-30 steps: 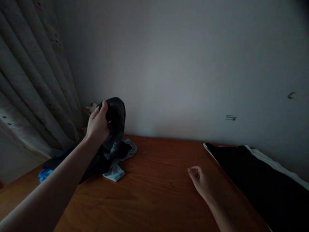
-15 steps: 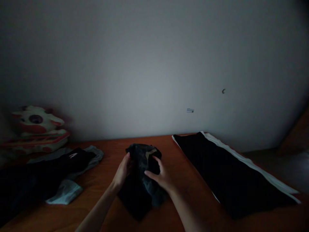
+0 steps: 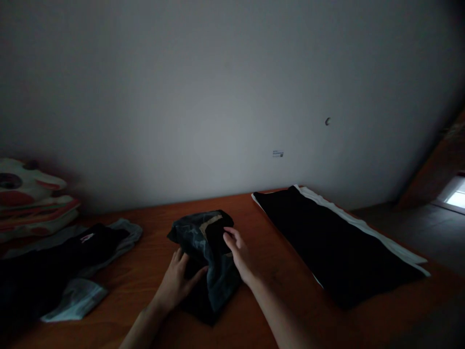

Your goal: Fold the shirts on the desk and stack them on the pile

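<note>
A dark crumpled garment point(image 3: 209, 252) with a lighter patch lies on the orange-brown wooden table point(image 3: 152, 271), in front of me near the middle. My left hand point(image 3: 176, 283) rests on its left side with the fingers spread flat. The fingers of my right hand point(image 3: 241, 257) lie stretched out on its right side, touching the cloth. Neither hand grips it.
A long black cloth over a white one point(image 3: 334, 242) is spread flat on the table's right side. A heap of dark and pale grey clothes point(image 3: 65, 261) lies at the left. Red-and-white patterned cushions point(image 3: 29, 194) stand at the far left by the grey wall.
My left hand carried the dark garment from the pile at the left to the table's middle and set it down. Both hands now lie flat on it. The view has turned right.
</note>
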The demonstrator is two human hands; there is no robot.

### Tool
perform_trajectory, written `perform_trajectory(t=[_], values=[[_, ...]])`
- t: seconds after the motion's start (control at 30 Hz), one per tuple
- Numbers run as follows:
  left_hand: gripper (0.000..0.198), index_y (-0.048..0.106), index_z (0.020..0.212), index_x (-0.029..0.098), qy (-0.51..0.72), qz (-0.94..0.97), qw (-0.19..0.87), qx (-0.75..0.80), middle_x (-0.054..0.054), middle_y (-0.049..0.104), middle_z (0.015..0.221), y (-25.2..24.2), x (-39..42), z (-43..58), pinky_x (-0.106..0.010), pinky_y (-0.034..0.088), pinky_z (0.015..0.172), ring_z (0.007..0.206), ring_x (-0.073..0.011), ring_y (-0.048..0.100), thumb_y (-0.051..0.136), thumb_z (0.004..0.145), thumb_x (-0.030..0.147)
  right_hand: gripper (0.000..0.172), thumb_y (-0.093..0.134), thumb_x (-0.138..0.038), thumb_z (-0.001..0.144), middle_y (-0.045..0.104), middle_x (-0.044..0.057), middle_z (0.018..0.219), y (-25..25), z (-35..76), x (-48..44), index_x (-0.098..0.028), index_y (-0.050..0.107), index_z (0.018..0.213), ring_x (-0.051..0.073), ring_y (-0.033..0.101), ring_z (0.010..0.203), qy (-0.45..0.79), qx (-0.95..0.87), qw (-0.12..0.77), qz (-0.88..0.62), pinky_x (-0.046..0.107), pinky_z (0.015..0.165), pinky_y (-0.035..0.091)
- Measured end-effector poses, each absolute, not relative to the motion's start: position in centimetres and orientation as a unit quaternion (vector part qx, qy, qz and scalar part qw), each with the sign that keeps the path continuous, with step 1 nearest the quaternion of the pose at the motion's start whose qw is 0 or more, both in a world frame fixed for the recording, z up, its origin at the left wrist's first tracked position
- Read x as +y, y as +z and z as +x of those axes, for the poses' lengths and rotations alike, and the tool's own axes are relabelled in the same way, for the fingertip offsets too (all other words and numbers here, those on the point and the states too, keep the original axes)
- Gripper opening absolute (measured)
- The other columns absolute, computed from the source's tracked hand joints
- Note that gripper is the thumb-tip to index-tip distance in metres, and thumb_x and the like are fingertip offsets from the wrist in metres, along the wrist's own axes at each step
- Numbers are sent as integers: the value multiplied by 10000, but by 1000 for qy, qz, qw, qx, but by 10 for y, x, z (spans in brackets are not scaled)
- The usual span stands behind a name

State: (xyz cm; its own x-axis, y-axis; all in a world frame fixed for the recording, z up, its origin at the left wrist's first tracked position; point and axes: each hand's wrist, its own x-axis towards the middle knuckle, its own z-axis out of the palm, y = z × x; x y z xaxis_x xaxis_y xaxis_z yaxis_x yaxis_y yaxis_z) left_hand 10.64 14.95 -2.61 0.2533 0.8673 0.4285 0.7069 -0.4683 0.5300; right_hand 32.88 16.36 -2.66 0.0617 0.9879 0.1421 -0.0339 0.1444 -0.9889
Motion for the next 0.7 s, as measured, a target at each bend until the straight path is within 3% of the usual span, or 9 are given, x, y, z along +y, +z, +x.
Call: perform_trajectory(t=[0.13,0.2,0.23,0.3,0.37,0.4,0.47,0.53,0.7], values=[[410,607,1279,268,384,767,146,494,-109,616,1312,-21,148,106,-485,509,1078,1256,-296,590,525,930,465,975,861,-652,586,355,115,1574,-14,331,142,-260,517,1410,357,312,1460,296,-706,466,-444,508,1184,299],[401,584,1313,271,387,777,146,475,-115,593,1346,-19,146,104,-481,495,1097,1304,-297,555,479,957,420,1032,904,-642,508,238,126,1626,-12,330,139,-256,549,1396,406,200,1495,212,-743,444,-454,555,1202,242],[404,572,1333,274,382,787,142,463,-117,571,1381,-19,145,104,-483,479,1114,1334,-298,532,466,963,400,951,902,-622,537,247,123,1622,-13,330,139,-259,591,1359,411,208,1490,181,-746,445,-461,560,1202,241],[406,557,1353,277,371,808,128,440,-121,522,1444,-20,143,105,-488,450,1142,1378,-299,492,462,968,364,627,844,-539,692,411,123,1531,-16,327,142,-258,683,1228,371,364,1423,163,-736,466,-463,519,1172,316],[423,520,1381,262,383,810,107,431,-136,478,1485,-23,142,109,-490,438,1151,1407,-298,463,464,968,335,345,737,-467,830,629,110,1294,-21,324,147,-251,725,1099,300,577,1230,213,-711,496,-450,438,1063,448],[442,492,1399,253,397,803,99,434,-145,471,1488,-24,141,111,-491,442,1147,1410,-297,461,475,964,330,289,692,-465,870,697,90,1151,-24,323,150,-249,727,1058,271,649,1108,259,-691,508,-444,398,980,500],[509,437,1426,237,431,776,99,450,-159,498,1459,-26,142,115,-496,466,1122,1374,-293,505,530,941,359,330,649,-537,886,743,51,951,-29,321,155,-244,713,1023,245,703,931,349,-627,536,-444,348,842,542],[586,425,1423,229,448,744,132,478,-148,588,1360,-26,143,117,-482,524,1053,1249,-281,614,601,897,420,441,641,-640,851,751,39,900,-31,320,159,-233,695,1011,247,713,887,410,-543,576,-452,335,786,548],[379,699,1091,235,434,695,219,531,-81,763,1074,-13,147,110,-409,572,924,1006,-278,723,592,851,508,609,599,-763,803,765,61,1104,-26,316,167,-248,697,1111,270,705,1050,507,-421,633,-406,391,910,552]])
